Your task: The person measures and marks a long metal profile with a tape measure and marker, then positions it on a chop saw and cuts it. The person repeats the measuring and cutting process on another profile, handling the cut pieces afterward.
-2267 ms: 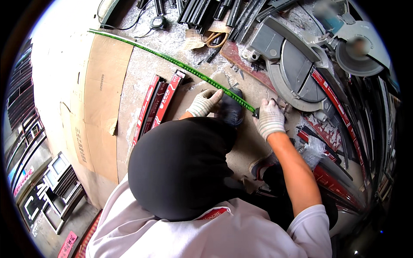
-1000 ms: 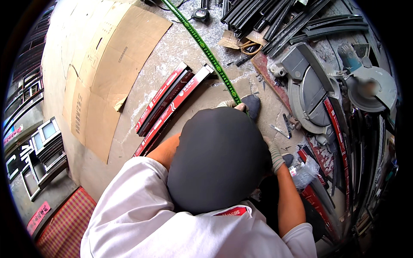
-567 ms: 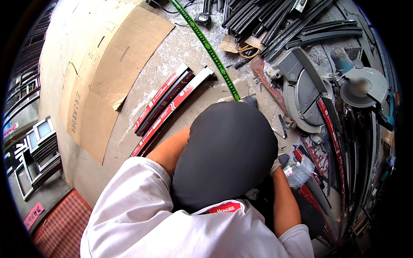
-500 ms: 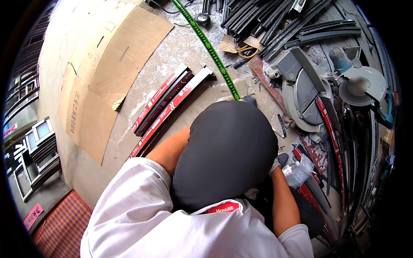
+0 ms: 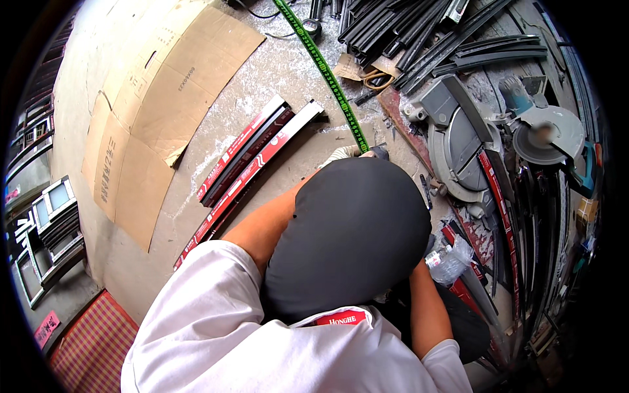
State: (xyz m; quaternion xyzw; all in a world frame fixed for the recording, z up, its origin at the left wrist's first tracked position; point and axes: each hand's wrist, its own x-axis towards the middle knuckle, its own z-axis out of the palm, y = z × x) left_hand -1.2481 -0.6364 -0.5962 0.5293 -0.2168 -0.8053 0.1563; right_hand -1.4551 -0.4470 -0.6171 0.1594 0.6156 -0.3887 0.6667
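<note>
A long bright green tape measure blade (image 5: 322,64) stretches from the top edge down to my left hand (image 5: 341,154). That hand wears a pale glove and appears closed on the blade's lower end; a dark rounded shape (image 5: 354,229) covers much of it. My right forearm (image 5: 429,304) reaches up on the right, beside a clear plastic bag (image 5: 453,261). The dark shape hides nearly all of the right hand, so its fingers and anything in them cannot be seen. Left of the blade lie black profiles with red-and-white film (image 5: 246,177).
Flattened cardboard (image 5: 151,118) covers the floor at left. A mitre saw (image 5: 468,144) stands at right, near many long profiles (image 5: 501,203). Black profiles (image 5: 386,29) are piled at the far side. Small window frames (image 5: 56,229) stand at the left edge.
The upper part of the tape blade has swung slightly right. My left hand shows a little more beside the dark shape. My right hand, partly visible before, is now almost wholly hidden.
</note>
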